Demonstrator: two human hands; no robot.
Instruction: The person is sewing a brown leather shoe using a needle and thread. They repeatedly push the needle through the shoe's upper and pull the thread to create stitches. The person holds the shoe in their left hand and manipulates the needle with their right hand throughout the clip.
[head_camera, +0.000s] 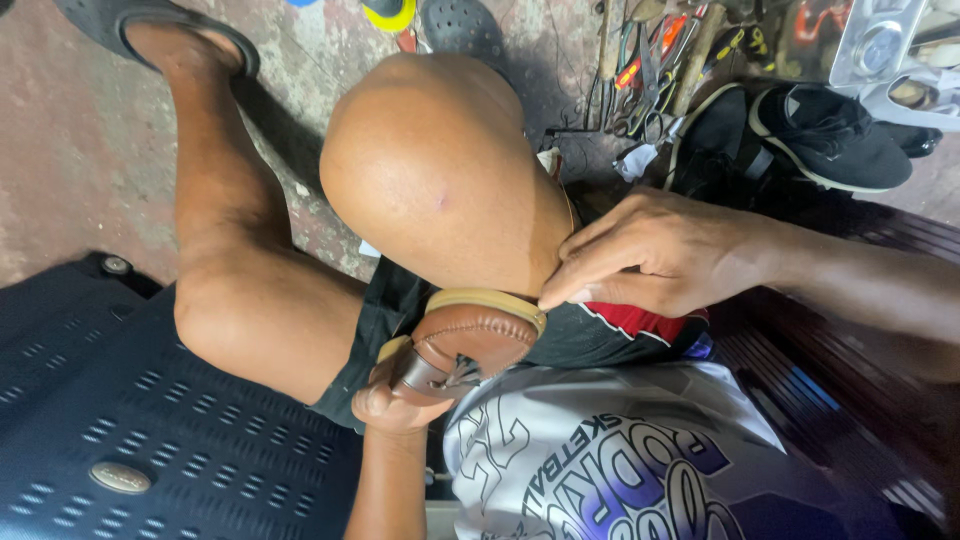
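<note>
Brown leather shoe (468, 345) with tan sole edge sat wedged under the raised knee (440, 170), against the lap, toe end pointing right. Left hand (400, 400) gripped it from below — thumb visible on the near side, fingers mostly hidden behind the shoe. Right hand (650, 255) pinched at the sole rim, fingertips (555, 297) pressed together on the tan edge; whether they held a needle or thread was too small to tell. Dark plastic stool (110, 400) lay at left. Black sneaker (830, 135) and a pile of hand tools (655, 60) sat on the floor at upper right.
</note>
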